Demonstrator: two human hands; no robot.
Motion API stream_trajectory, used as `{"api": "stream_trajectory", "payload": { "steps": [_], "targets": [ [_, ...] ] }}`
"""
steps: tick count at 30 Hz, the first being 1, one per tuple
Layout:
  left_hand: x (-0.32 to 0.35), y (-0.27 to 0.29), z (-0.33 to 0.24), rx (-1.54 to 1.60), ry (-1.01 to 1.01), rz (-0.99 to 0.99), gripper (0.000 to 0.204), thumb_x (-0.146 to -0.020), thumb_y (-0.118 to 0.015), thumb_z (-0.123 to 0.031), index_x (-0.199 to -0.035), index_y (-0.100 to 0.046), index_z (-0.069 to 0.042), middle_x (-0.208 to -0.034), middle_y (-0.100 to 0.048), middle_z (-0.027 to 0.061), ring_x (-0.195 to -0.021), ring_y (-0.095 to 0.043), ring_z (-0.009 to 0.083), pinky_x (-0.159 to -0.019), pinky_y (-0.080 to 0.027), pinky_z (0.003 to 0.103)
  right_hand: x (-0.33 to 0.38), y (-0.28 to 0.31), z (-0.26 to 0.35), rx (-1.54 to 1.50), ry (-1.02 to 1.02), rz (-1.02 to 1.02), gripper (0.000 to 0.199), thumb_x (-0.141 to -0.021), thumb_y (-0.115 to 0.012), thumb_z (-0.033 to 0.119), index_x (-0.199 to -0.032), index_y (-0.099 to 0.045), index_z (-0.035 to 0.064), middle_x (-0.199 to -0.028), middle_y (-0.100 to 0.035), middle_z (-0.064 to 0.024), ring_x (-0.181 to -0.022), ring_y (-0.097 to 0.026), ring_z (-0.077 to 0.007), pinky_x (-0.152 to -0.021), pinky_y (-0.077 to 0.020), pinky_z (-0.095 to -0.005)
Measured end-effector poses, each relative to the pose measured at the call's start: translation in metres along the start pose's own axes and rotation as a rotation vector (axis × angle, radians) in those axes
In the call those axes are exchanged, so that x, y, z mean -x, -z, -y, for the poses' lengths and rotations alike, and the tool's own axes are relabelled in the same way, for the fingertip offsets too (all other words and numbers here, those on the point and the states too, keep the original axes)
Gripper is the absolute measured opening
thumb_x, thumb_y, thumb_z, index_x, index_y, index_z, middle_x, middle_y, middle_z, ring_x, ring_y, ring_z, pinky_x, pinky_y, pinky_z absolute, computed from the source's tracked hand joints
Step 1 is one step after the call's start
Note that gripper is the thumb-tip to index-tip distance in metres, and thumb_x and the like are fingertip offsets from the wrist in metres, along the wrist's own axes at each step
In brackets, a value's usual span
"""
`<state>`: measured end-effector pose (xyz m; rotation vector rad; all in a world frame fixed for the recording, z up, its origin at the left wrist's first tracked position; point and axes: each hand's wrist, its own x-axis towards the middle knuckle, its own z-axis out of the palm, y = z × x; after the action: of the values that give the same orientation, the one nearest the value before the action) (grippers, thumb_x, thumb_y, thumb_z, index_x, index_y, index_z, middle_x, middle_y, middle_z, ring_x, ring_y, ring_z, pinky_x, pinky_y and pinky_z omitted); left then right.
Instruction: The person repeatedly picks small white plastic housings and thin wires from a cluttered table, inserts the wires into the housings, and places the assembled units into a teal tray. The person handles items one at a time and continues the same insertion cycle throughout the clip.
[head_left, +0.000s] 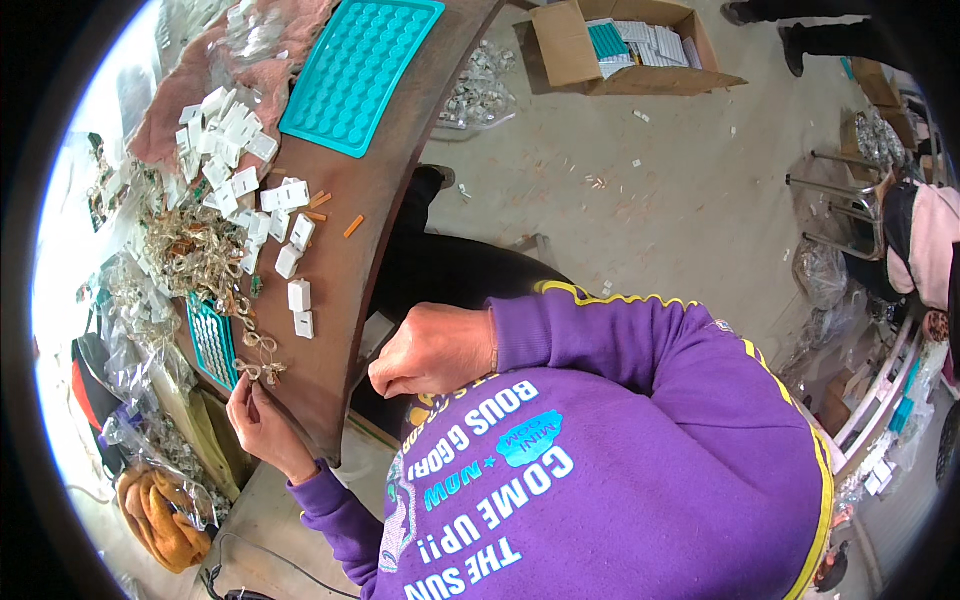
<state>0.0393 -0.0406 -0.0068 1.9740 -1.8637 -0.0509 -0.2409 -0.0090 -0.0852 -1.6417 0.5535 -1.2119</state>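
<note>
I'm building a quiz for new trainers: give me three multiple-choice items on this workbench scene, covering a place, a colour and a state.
1. Where does the large moulded tray lie?
A. far end of the table
B. on the floor
C. in the cardboard box

2. What colour is the person's sleeve?
A. green
B. purple
C. white

3. How is the right hand?
A. flat and open
B. out of sight
C. curled closed

Answers: 1 A, the teal tray rests on the brown table top; 2 B, purple with yellow trim; 3 C, fingers curl into a loose fist near the table edge.

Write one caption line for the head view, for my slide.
Left hand pinches a small gold ornament at the brown table edge; right hand fisted.
</note>
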Motion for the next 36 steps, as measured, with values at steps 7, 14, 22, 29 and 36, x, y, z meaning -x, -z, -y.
{"api": "stream_trajectory", "payload": {
  "steps": [7, 14, 22, 29, 36],
  "targets": [
    [0.002, -0.008, -0.005, 0.222, 0.102, -0.053, 0.024, -0.094, -0.061, -0.005, -0.117, -0.064, 0.002, -0.11, -0.066, 0.0097, -0.1, -0.063, 0.0174, -0.09, -0.051, 0.031, 0.008, 0.003, 0.003, 0.059, -0.001, -0.018, 0.008, -0.079, -0.069, 0.01, -0.079, -0.061, 0.0086, -0.067, -0.062, -0.0071, -0.065, -0.064, -0.0283, -0.056, -0.0488, -0.039],
    [0.008, 0.012, -0.026, 0.348, -0.24, -0.054, 0.028, -0.094, -0.058, -0.002, -0.122, -0.06, 0.003, -0.126, -0.06, 0.0129, -0.113, -0.059, 0.022, -0.097, -0.048, 0.033, 0.025, -0.015, -0.009, 0.301, -0.235, 0.192, 0.009, -0.08, -0.066, 0.015, -0.082, -0.064, 0.0065, -0.071, -0.064, -0.0126, -0.071, -0.065, -0.0334, -0.061, -0.0505, -0.0433],
    [0.012, -0.024, -0.073, 0.184, -0.874, 0.455, 0.043, -0.077, -0.066, 0.002, -0.119, -0.064, -0.006, -0.135, -0.054, 0.01, -0.13, -0.047, 0.036, -0.11, -0.035, 0.049, 0.049, -0.042, -0.119, 0.508, -0.562, 0.208, 0.01, -0.077, -0.063, 0.016, -0.079, -0.066, 0.0073, -0.074, -0.065, -0.0146, -0.073, -0.065, -0.0341, -0.064, -0.051, -0.0431],
    [0.011, -0.035, -0.064, 0.087, -0.888, 0.492, 0.041, -0.086, -0.057, 0.005, -0.126, -0.059, -0.004, -0.138, -0.053, 0.0115, -0.133, -0.046, 0.035, -0.109, -0.036, 0.049, 0.044, -0.036, -0.203, 0.436, -0.739, -0.13, 0.018, -0.076, -0.061, 0.023, -0.081, -0.07, 0.0085, -0.079, -0.068, -0.018, -0.076, -0.066, -0.039, -0.069, -0.0527, -0.0498],
    [0.01, -0.034, -0.062, 0.102, -0.913, 0.526, 0.044, -0.085, -0.061, -0.003, -0.129, -0.057, -0.004, -0.138, -0.052, 0.0132, -0.132, -0.046, 0.0381, -0.109, -0.034, 0.053, 0.043, -0.048, -0.249, 0.486, -1.145, -0.26, 0.022, -0.082, -0.06, 0.022, -0.094, -0.074, 0.0102, -0.093, -0.072, -0.0139, -0.088, -0.07, -0.0347, -0.076, -0.0561, -0.0479]
  ]
}}
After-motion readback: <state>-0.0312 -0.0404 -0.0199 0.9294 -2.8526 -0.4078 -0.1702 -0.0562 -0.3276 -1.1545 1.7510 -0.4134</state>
